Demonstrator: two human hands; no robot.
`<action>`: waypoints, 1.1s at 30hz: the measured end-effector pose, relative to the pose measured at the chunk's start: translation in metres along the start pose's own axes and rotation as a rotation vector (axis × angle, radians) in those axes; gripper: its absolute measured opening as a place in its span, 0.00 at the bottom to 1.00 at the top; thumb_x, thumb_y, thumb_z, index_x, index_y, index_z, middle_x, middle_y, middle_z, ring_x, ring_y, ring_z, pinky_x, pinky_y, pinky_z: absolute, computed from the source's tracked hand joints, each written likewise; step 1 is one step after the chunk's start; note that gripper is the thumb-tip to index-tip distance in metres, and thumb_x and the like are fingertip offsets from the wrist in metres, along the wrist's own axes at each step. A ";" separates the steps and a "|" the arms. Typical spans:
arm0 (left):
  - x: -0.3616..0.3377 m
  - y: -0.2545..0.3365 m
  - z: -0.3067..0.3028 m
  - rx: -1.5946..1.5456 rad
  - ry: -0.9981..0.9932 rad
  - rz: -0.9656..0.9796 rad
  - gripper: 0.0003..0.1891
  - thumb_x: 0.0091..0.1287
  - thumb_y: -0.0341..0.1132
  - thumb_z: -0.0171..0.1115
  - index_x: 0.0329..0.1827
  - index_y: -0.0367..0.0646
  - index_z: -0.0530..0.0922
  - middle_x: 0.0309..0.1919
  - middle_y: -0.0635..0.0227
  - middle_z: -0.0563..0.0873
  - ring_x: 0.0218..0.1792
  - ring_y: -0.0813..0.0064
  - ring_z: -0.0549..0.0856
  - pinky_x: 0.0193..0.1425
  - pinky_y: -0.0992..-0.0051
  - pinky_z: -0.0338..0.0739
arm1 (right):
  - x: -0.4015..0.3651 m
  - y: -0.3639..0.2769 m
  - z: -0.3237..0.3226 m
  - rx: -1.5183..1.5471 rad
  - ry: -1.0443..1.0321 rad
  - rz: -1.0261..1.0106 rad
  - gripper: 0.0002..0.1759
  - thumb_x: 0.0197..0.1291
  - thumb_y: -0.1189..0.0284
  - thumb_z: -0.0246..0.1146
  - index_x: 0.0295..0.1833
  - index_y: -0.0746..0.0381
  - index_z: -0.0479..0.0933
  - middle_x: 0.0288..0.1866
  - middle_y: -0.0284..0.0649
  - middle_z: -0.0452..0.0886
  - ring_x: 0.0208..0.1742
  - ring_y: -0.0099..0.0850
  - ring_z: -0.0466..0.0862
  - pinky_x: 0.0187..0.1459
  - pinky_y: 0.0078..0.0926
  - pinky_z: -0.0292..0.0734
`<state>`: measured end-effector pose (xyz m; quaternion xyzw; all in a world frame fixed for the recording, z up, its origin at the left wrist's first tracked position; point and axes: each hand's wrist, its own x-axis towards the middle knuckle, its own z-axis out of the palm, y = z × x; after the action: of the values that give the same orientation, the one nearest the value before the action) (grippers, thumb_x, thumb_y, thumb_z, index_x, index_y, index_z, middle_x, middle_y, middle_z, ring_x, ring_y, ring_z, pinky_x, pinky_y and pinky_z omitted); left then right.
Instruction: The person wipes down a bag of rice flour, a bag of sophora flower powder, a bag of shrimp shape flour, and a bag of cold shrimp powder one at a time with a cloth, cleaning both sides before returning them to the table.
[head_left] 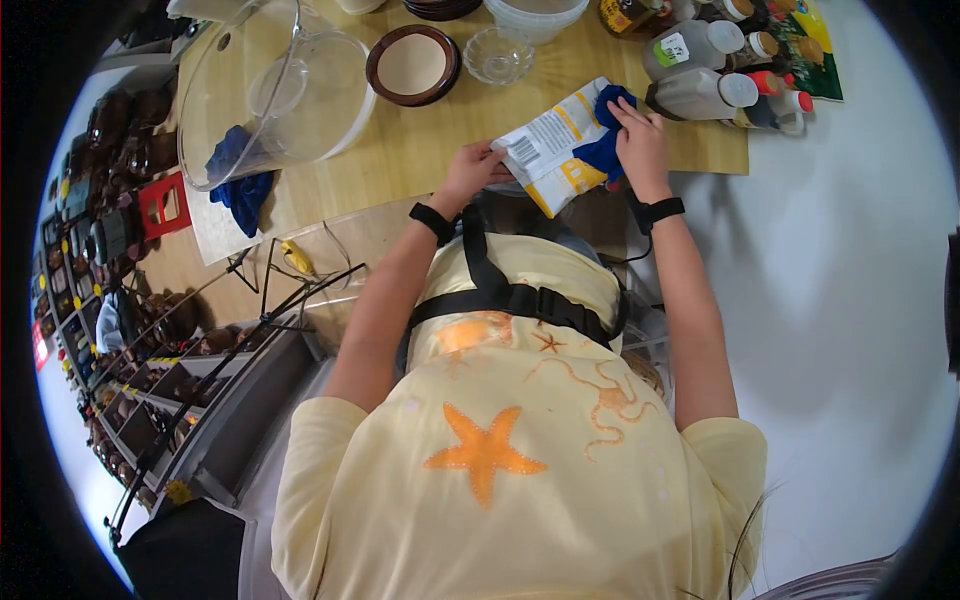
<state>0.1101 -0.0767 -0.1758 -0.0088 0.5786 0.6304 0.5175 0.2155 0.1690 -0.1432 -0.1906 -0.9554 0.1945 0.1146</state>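
A white and yellow packet (552,142) with a barcode lies tilted at the near edge of the wooden table (400,150). My left hand (472,170) grips its lower left end. My right hand (640,143) presses a blue cloth (606,140) against the packet's upper right side. Both wrists wear black bands.
A large clear bowl (270,90) with a second blue cloth (240,180) stands at the left. A brown dish (412,65), a small glass bowl (497,55) and several bottles (700,70) line the far side. Shelves of goods (110,250) fill the left.
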 end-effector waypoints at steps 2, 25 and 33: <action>0.002 -0.002 -0.002 -0.004 -0.007 -0.011 0.15 0.70 0.31 0.49 0.54 0.28 0.70 0.45 0.56 0.81 0.45 0.66 0.83 0.51 0.71 0.80 | -0.003 -0.008 0.003 0.060 0.006 -0.004 0.21 0.49 0.81 0.55 0.51 0.56 0.79 0.55 0.36 0.78 0.44 0.42 0.75 0.52 0.32 0.71; -0.005 0.008 -0.010 -0.112 -0.085 -0.092 0.17 0.73 0.34 0.43 0.58 0.29 0.65 0.50 0.53 0.77 0.49 0.62 0.81 0.56 0.67 0.77 | -0.051 -0.065 -0.003 0.188 -0.371 -0.555 0.18 0.48 0.79 0.57 0.46 0.56 0.80 0.55 0.27 0.77 0.49 0.35 0.73 0.54 0.30 0.71; -0.004 0.004 -0.010 -0.172 -0.091 -0.057 0.19 0.72 0.35 0.44 0.57 0.26 0.65 0.47 0.51 0.79 0.47 0.61 0.82 0.53 0.70 0.79 | -0.092 0.008 -0.040 0.090 -0.539 -0.340 0.17 0.46 0.81 0.57 0.43 0.57 0.81 0.53 0.29 0.79 0.49 0.35 0.73 0.54 0.28 0.72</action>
<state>0.1030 -0.0858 -0.1741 -0.0410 0.4976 0.6626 0.5583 0.3123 0.1516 -0.1236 0.0356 -0.9599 0.2580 -0.1035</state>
